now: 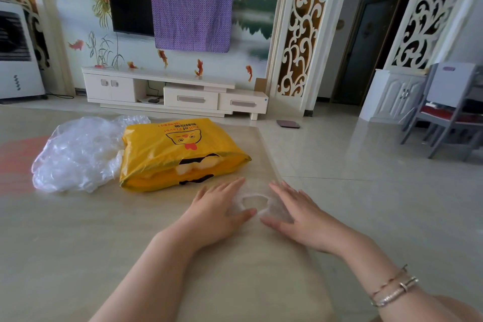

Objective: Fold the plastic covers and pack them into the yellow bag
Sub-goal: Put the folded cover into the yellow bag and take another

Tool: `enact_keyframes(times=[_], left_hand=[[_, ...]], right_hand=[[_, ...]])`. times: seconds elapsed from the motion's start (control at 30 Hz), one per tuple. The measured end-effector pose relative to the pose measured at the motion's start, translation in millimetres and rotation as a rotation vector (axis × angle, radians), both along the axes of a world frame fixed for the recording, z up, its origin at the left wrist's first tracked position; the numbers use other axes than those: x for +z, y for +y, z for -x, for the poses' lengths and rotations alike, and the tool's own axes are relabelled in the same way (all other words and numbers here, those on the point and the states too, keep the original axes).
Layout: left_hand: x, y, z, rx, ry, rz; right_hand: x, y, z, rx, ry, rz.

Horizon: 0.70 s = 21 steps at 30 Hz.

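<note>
A clear plastic cover lies flat on the beige table, its gathered ring edge showing between my hands. My left hand presses on its left side with straight fingers. My right hand presses flat on its right side. The yellow bag with a cartoon chicken print lies just beyond, its handle opening facing me, with white plastic showing inside. A crumpled pile of clear plastic covers sits left of the bag, touching it.
The table's right edge runs close to my right hand, with tiled floor beyond. A white TV cabinet stands against the far wall. A grey chair is at the right.
</note>
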State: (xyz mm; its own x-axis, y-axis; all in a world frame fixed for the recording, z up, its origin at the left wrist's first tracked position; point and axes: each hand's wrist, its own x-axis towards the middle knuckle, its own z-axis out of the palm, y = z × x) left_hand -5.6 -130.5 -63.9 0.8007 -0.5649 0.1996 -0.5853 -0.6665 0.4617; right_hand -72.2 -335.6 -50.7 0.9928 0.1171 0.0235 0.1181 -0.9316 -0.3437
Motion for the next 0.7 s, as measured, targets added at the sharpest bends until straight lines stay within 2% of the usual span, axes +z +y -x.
enact_keyframes(times=[0.07,0.13,0.23,0.4,0.57,0.7], left_hand=[[0.5,1.1,-4.5,0.006,-0.03,0.191],[2.4,2.3,-4.8,0.011,-0.066,0.261],[4.0,3.6,-1.7,-0.009,0.028,0.265],[4.1,2.7,-2.0,-0.004,0.107,0.249],[6.3,5.5,2.6,-0.044,0.131,0.213],[7.4,5.0,-2.6,0.044,0.041,0.254]], right_hand=[[6.2,0.2,3.2,0.03,-0.044,-0.106],[11.6,-0.4,7.1,0.042,-0.044,-0.162],[12.5,-0.5,10.3,0.075,-0.077,-0.152],[6.6,4.5,10.0,0.105,-0.246,-0.083],[7.4,8.3,5.6,-0.025,-0.356,-0.288],[9.4,10.9,-1.0,-0.095,-0.405,-0.394]])
